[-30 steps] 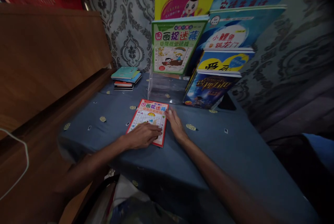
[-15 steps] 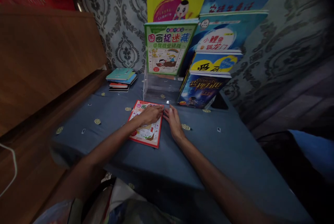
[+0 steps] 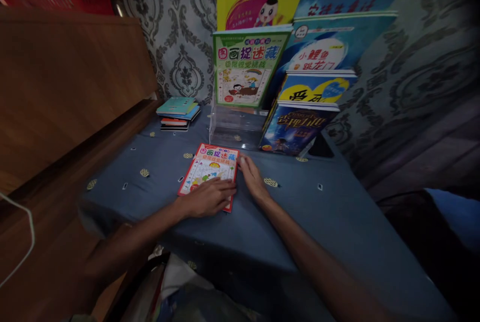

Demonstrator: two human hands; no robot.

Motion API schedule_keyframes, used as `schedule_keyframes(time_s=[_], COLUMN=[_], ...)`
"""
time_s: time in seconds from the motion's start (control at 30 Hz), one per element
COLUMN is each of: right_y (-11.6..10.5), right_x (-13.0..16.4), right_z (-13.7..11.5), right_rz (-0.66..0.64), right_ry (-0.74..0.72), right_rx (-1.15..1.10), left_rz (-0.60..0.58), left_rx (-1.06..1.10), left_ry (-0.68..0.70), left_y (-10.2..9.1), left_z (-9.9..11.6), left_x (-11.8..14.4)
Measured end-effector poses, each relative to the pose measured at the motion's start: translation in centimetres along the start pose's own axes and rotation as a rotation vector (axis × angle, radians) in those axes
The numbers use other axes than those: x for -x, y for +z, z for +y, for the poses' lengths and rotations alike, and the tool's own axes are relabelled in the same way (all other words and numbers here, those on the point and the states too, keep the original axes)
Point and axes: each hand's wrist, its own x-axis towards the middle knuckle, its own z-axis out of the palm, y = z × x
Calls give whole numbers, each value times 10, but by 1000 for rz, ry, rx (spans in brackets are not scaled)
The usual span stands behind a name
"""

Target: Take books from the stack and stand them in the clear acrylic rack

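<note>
Here both hands (image 3: 228, 189) press the red-bordered booklet (image 3: 210, 169) flat.

Glossy paper cover on booklet (image 3: 210, 172). Matt blue cloth over tabletop (image 3: 330, 212). Clear smooth plastic stand (image 3: 234, 124). Smooth wood panel (image 3: 67, 82), slight sheen.

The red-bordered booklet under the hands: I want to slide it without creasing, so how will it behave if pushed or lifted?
The booklet looks thin and flat, so probably light and floppy. On the blue cloth it may drag, not glide.
</note>
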Motion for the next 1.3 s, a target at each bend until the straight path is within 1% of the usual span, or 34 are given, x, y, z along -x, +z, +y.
schedule_keyframes(time_s=[0.1, 0.17, 0.23, 0.3, 0.37, 0.43, 0.53, 0.6, 0.67, 0.73, 0.8, 0.9, 1.0, 1.13, 1.2, 1.3], right_y=[0, 2, 5, 7, 9, 10, 12, 14, 15, 15, 14, 12, 13, 16, 17, 19], right_x=[5, 9, 13, 17, 20, 21, 21, 18, 12, 1, -12, -28, -31, -14, 0, 19], right_z=[-3, -2, -1, 1, 2, 1, -1, -3, -6, -9, -11, -11, -8, -6, -8, -11], right_rz=[-35, -74, -124, -173, -211, -243, -289, -323, -364, -401, -410, -364, -299, -235, -242, -266], right_ry=[-49, -96, -152, -205, -237, -259, -286, -271, -237, -208, -171, -98, -67, -31, -31, -73], right_rx=[55, 133, 240, 359, 471, 569, 672, 716, 748, 774, 798, 821, 840, 878, 890, 880], left_rz=[-5, -8, 2, 30, 62, 90, 136, 168, 188, 201, 215, 243, 259, 277, 284, 289], left_rx=[34, 51, 74, 91, 77, 39, -9, -35, -64, -87, -102, -127, -160, -195, -205, -197], left_ry=[7, 9, -2, -23, -59, -122, -263, -355, -431, -491, -539, -580, -631, -692, -707, -734], left_y=[1, 2, 2, 3, 5, 9, 12, 12, 11, 11, 11, 14, 16, 14, 12, 11], left_z=[15, 20, 20, 13, -1, -22, -58, -79, -93, -100, -103, -103, -101, -95, -92, -88], left_x=[22, 32, 37, 38, 36, 32, 20, 11, 0, -9, -16, -21, -22, -21, -21, -23])
